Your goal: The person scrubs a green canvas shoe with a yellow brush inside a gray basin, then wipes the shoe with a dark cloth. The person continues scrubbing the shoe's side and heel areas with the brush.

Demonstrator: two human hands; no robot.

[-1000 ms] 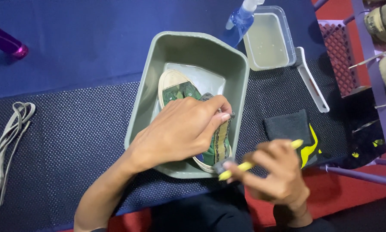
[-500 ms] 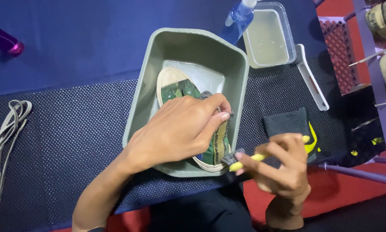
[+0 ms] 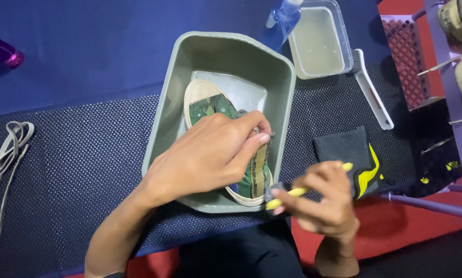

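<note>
Head view, looking straight down. The left hand sits inside the grey-green tub, fingers clamped on the green sneaker lying in the tub's bottom with its toe pointing away from the fingers. The shoe's heel end is tight against the tub's near wall, but there's open tub floor beyond the toe.

The right hand hovers just outside the tub's near right corner, fingers closed around a yellow-handled brush, its dark head touching or almost touching the heel by the rim.

Just past those fingers lies a black-and-yellow cloth, further out a white brush, a clear container and a blue spray bottle. Off to the left, well apart, loose laces lie on the dotted mat covering the worktop, with plenty of free mat between.
</note>
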